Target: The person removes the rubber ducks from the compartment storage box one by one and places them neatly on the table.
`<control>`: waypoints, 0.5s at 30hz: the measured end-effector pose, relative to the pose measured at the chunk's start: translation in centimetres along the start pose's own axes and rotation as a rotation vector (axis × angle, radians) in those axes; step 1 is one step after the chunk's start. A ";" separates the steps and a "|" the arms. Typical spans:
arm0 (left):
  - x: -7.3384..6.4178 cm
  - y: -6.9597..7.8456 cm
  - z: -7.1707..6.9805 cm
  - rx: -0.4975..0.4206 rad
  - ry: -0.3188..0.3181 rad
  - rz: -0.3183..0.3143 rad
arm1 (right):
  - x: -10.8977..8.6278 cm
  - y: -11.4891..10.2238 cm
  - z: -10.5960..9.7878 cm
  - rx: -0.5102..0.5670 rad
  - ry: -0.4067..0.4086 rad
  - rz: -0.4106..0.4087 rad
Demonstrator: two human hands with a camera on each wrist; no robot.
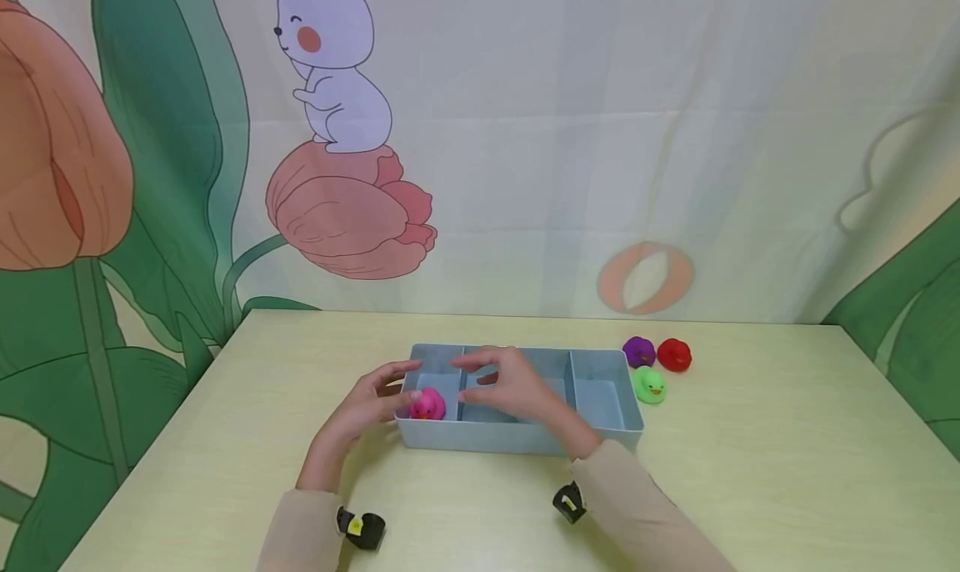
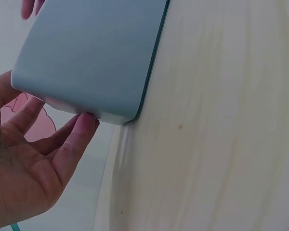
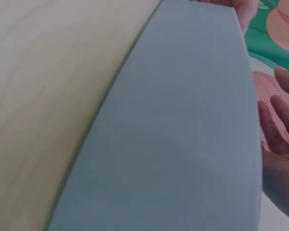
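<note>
A blue-grey divided box (image 1: 517,437) lies lengthwise on the table. My left hand (image 1: 372,403) holds its left end, the thumb at the rim and other fingertips against the outer end wall, as the left wrist view shows on the box (image 2: 86,57). A pink rubber duck (image 1: 428,403) sits in the left compartment, close to that thumb. Over the divider beside this compartment hovers my right hand (image 1: 510,382), thumb and fingers apart with nothing between them. In the right wrist view the box's long front wall (image 3: 168,125) hides part of the right hand (image 3: 282,139).
Right of the box, by its back corner, a purple duck (image 1: 639,352), a red duck (image 1: 675,355) and a green duck (image 1: 650,385) stand close together on the table (image 1: 787,447). A printed curtain (image 1: 525,180) hangs behind the table's far edge.
</note>
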State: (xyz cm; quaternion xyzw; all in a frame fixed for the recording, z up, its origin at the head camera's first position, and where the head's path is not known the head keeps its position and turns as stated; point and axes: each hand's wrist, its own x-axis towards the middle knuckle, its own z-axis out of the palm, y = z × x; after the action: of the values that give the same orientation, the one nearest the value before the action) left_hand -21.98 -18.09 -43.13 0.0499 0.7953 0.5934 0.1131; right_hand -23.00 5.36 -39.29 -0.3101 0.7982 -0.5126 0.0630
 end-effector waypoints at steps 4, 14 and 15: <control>-0.1 0.0 -0.2 -0.010 -0.018 -0.001 | 1.0 0.2 1.1 -0.029 -0.014 -0.012; -0.4 0.1 -0.4 -0.021 -0.041 -0.001 | 2.5 0.3 2.9 -0.218 -0.091 -0.017; -0.4 0.0 -0.4 -0.021 -0.042 -0.001 | 2.6 0.3 3.1 -0.244 -0.101 -0.010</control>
State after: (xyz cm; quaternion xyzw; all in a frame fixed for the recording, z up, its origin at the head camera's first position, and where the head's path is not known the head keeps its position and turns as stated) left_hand -21.73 -18.52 -42.95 0.0607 0.7866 0.6005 0.1307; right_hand -23.88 1.55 -40.41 -0.3450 0.8488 -0.3958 0.0625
